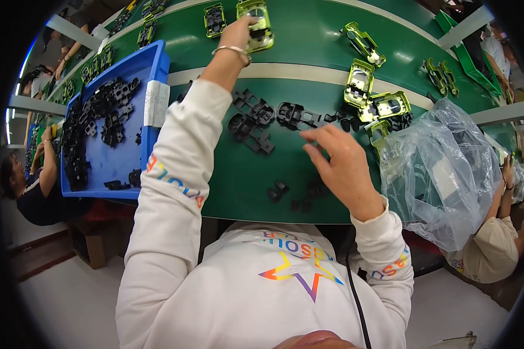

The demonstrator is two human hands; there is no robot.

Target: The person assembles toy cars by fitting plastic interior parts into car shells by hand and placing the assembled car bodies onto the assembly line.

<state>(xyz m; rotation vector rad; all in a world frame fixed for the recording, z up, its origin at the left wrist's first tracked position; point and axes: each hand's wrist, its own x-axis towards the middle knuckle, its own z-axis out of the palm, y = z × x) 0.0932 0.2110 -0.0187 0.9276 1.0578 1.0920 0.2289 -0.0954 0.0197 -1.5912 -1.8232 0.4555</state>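
Observation:
My left hand (239, 36) stretches out to the far strip of the green table, its fingers closed on the edge of a lime-green toy car shell (262, 36) with black parts inside. Nearer to me, my right hand (340, 166) hovers over the table with thumb and forefinger apart and nothing visible between them. Just beyond its fingertips lies a black plastic car chassis (297, 115). More black chassis pieces (251, 125) lie to its left. Several small black parts (278, 190) sit close to the table's near edge. Right of my right hand, lime-green car shells (358, 81) are heaped together.
A blue bin (147, 125) of black parts stands at the left. A clear plastic bag (442, 174) covers the table's right side. More car shells (439, 77) lie along the far strip (308, 35). Other people (38, 180) work at both sides.

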